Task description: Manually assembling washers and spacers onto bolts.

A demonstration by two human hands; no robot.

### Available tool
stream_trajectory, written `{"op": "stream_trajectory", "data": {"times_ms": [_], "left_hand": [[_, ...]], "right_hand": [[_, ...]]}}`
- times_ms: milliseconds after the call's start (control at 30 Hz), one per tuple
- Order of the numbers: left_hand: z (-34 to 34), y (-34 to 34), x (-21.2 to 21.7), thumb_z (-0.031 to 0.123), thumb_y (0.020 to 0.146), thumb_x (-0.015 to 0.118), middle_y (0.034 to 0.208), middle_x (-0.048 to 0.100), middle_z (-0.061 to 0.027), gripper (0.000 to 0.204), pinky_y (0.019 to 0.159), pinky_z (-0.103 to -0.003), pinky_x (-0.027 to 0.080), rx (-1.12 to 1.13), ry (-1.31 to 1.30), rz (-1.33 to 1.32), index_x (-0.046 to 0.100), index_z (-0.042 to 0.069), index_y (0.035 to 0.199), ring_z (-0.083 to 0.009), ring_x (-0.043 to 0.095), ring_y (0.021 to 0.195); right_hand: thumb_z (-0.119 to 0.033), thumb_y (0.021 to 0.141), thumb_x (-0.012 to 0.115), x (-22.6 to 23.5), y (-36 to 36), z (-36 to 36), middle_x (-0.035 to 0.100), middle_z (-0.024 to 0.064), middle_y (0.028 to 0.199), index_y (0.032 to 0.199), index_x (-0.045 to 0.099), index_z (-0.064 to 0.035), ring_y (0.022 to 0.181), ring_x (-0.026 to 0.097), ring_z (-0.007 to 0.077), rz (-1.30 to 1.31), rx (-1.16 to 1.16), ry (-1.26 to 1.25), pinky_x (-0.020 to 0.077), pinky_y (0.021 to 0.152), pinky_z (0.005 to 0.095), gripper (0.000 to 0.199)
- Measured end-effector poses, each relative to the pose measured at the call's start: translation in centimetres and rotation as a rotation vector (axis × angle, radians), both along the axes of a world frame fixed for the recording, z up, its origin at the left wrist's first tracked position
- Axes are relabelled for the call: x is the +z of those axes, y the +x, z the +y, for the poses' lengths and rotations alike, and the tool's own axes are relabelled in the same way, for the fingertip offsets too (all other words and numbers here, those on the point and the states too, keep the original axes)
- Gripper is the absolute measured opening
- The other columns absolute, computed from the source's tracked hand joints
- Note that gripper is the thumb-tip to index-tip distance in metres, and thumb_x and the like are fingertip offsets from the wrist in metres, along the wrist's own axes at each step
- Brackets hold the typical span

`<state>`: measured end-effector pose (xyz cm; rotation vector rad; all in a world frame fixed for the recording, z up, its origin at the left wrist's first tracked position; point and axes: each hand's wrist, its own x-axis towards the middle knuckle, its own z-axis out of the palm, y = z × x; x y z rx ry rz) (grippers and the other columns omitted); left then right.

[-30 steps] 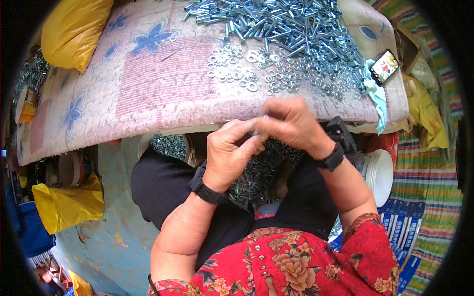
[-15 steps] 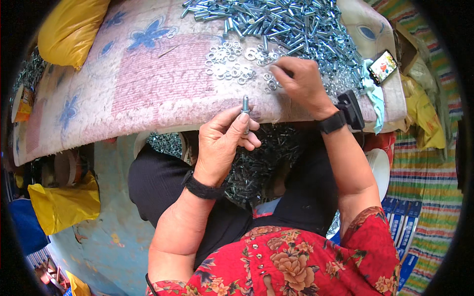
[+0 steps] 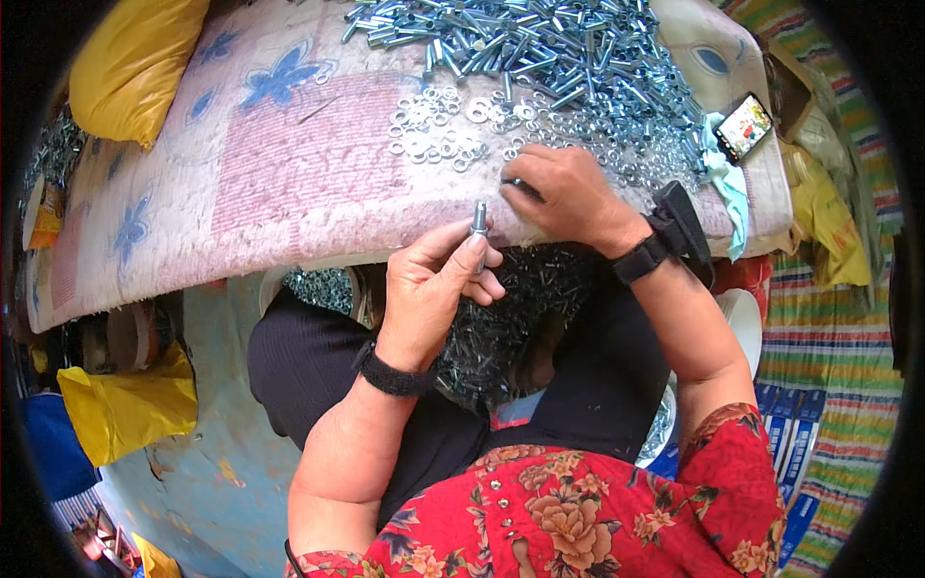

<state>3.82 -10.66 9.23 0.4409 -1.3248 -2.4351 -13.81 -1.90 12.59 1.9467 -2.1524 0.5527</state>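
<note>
"How's the bolt (image 3: 480,216) looking?"
"It's shining silver, standing nearly upright at the near edge of the table (image 3: 318,144); the fingers of the left hand (image 3: 424,279) are clamping it."
"And the right hand (image 3: 568,197)?"
"Its fingers are curling beside a dark bit; I'm not managing to tell whether they're gripping it. It's blocking the view near the washers (image 3: 418,144)."
"Elsewhere?"
"Metal tubes (image 3: 540,43) are heaping farther back; a phone (image 3: 744,128) is lying near the right edge."

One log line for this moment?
left hand: grips bolt, end protruding | right hand: by washers, contents unclear | metal-parts pile: beyond washers
</note>
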Motion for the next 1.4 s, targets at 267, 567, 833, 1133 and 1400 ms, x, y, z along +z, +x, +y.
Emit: {"op": "stream_trajectory", "data": {"times_ms": [267,567,833,1133,1400], "left_hand": [[0.5,-0.3,0.1,0.015,0.086,0.055,0.079,0.063,-0.0094,0.025,0.047,-0.019,0.044,-0.029,-0.045,-0.031,0.058,-0.001,0.105,-0.0121,0.058,0.056],[2.2,-1.4,-0.1,0.009,0.081,0.061,0.075,0.06,-0.0037,0.025,0.048,-0.019,0.042,-0.097,-0.153,-0.042,0.06,0.001,0.105,-0.0079,0.055,0.055],[3.3,-2.7,0.0,0.007,0.081,0.06,0.073,0.056,-0.0008,0.024,0.051,-0.018,0.041,-0.097,-0.569,0.098,0.06,0.002,0.106,-0.0063,0.052,0.06],[4.5,-3.4,0.6,0.012,0.085,0.057,0.075,0.06,-0.0024,0.022,0.05,-0.019,0.04,-0.152,-0.234,0.029,0.06,0.002,0.104,-0.0068,0.053,0.06],[3.7,-3.9,0.8,0.015,0.086,0.055,0.082,0.063,-0.0057,0.024,0.049,-0.019,0.04,-0.1,-0.18,0.006,0.059,0.003,0.106,-0.0079,0.054,0.06]], "right_hand": [[-0.012,0.076,0.056,-0.7,1.1,-0.7,0.054,0.0102,0.065,0.07,0.053,-0.0053,0.057,0.057,0.0288,0.047,-0.171,-0.059,0.0444,0.048,0.0359,0.009],[-0.007,0.082,0.054,1.6,4.3,4.0,0.054,0.0115,0.063,0.082,0.057,0.0003,0.056,0.056,0.0187,-0.747,-0.077,-0.227,0.0426,0.052,0.0286,0.008],[-0.011,0.086,0.056,1.5,4.7,6.7,0.052,-0.0049,0.069,0.085,0.062,-0.0021,0.058,0.043,-0.0005,-1.678,-0.189,-0.292,0.0326,0.047,0.0163,0.011],[-0.015,0.082,0.059,1.0,4.2,7.7,0.063,0.0121,0.078,0.094,0.062,0.0013,0.067,0.061,0.0175,-0.809,-0.184,-0.343,0.0469,0.061,0.0266,0.02],[-0.019,0.076,0.06,0.2,-6.6,4.6,0.057,0.0131,0.077,0.087,0.062,-0.0031,0.07,0.058,0.0297,-0.028,-0.456,-0.116,0.0463,0.061,0.0374,0.019]]}}
